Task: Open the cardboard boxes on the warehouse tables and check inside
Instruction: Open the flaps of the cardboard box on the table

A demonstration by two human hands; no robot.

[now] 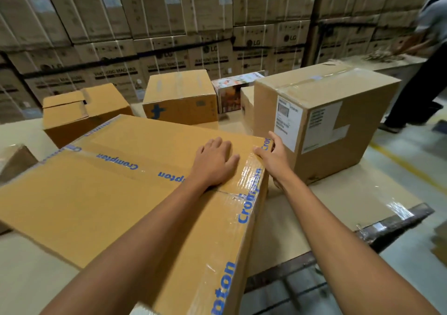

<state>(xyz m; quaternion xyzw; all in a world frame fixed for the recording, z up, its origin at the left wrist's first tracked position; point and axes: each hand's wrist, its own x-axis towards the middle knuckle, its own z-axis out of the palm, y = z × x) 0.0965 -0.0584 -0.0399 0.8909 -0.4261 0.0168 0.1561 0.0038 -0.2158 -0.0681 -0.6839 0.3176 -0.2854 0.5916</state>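
Observation:
A large flat cardboard box (101, 193) sealed with clear tape printed in blue letters lies on the table in front of me. My left hand (214, 161) rests palm down on its top near the far right corner, fingers spread. My right hand (272, 156) grips that far right corner edge, thumb on top and fingers around the side. A tall brown box (338, 111) with a white label stands just right of it, taped shut. Behind are a box with a blue logo (180, 98) and a box with loose top flaps (82, 111).
The table (326, 213) ends in a dark metal edge at right, with floor beyond. A colourful printed carton (232, 92) sits behind the boxes. Stacked washing machine cartons (169, 24) form a wall at the back. Another person (425, 48) works at a table far right.

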